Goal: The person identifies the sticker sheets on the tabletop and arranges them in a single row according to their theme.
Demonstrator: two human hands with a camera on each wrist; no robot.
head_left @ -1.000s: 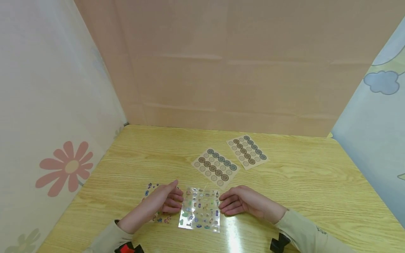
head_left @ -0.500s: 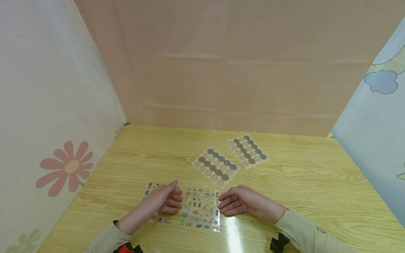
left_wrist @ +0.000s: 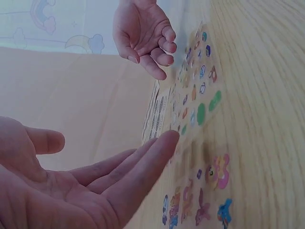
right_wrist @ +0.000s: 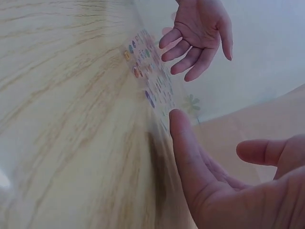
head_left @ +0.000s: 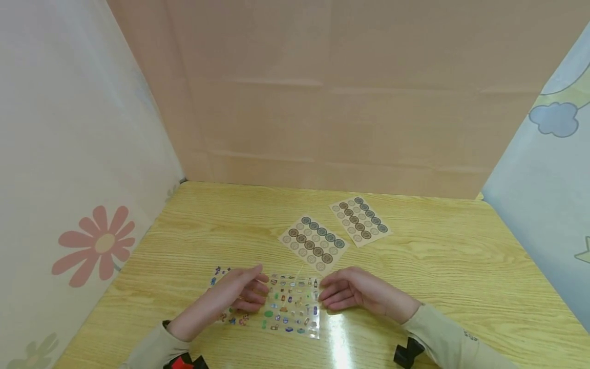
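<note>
A clear sticker sheet (head_left: 295,307) with rows of small coloured pictures lies on the table between the two hands. My left hand (head_left: 244,289) is at its left edge, fingers loosely bent, holding nothing. Below and behind that hand is a second sticker sheet (head_left: 241,320) with pink and blue figures, partly covered by it. At the clear sheet's right edge is my right hand (head_left: 352,292), its fingers relaxed and nothing in them. In the left wrist view, the left fingers (left_wrist: 143,171) are fairly straight beside the sheets; whether they touch is unclear.
Two beige sheets of round coin-like stickers, a nearer one (head_left: 313,243) and a farther one (head_left: 361,220), lie beyond the hands on the wooden table (head_left: 438,246). A tan backdrop (head_left: 332,102) stands behind, with patterned side panels left and right. Light glares near the table's front.
The bright glare on the clear sheet has faded since one second ago, so its pictures show more plainly. Both hands stay nearly in place, with only slight shifts.
</note>
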